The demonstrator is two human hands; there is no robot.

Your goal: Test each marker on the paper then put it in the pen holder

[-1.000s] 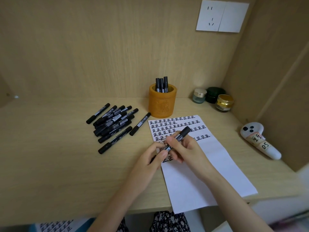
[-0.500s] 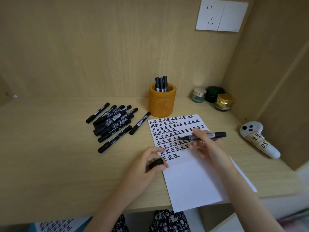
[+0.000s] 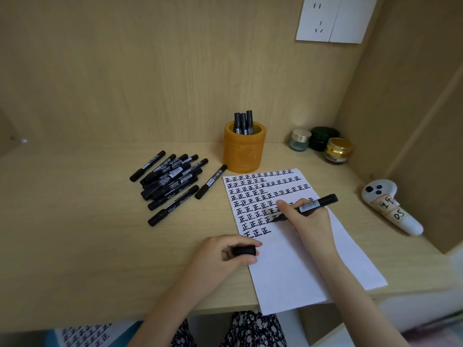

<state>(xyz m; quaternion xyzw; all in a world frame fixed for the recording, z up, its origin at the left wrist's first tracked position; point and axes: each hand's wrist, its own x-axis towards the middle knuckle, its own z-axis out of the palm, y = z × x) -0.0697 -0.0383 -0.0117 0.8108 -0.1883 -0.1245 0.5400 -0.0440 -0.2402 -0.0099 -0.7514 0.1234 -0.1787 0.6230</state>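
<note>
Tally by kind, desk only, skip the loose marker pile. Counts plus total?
Holder: 1
Markers standing in it: 3
Marker in right hand: 1
Cap in left hand: 1
Paper: 1
Jars: 3
Total: 10
</note>
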